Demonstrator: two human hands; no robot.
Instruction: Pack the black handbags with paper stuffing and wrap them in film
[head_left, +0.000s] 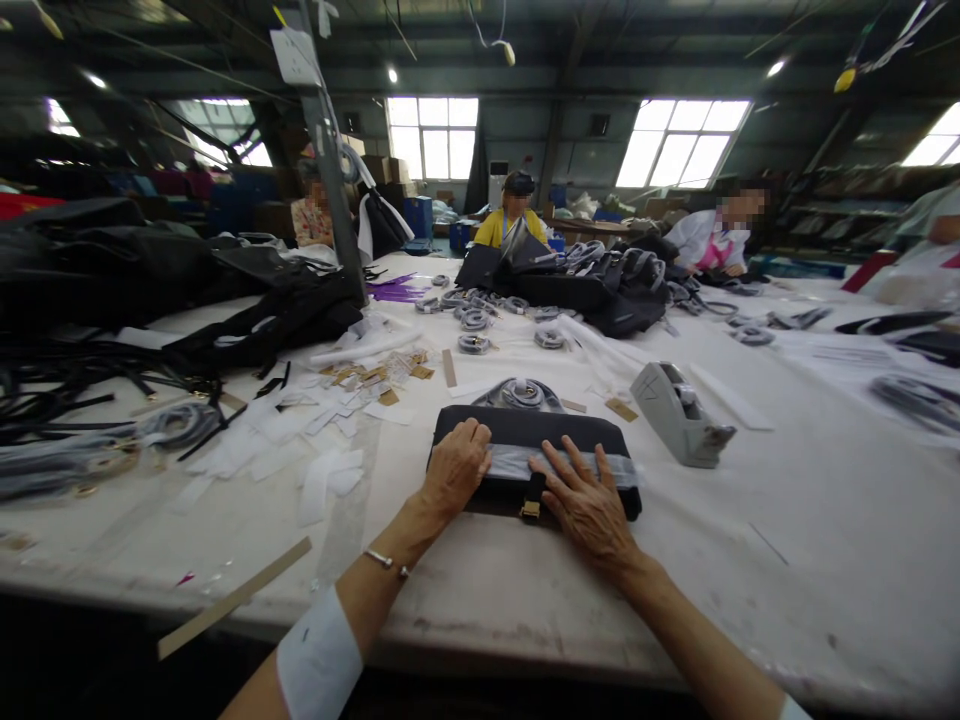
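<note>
A black bag [525, 425] lies flat on the table in front of me, with a whitish translucent strip [514, 462] across its middle. Curled at the strip's left end, the fingers of my left hand [459, 462] are closed on it. My right hand [586, 500] is spread flat, fingers apart, pressing on the strip and the bag's right half. Beside its thumb, a short black tab with a gold-coloured clasp [531, 510] hangs at the bag's near edge. A coiled grey strap [521, 392] sits just behind the bag.
A grey tape dispenser [682, 415] stands to the right. White paper pieces [262, 430] and tan tags [367, 378] are scattered left. Black straps [97, 390] and dark material [97, 270] pile up far left. More black bags [592, 290] lie across the table, where several people work.
</note>
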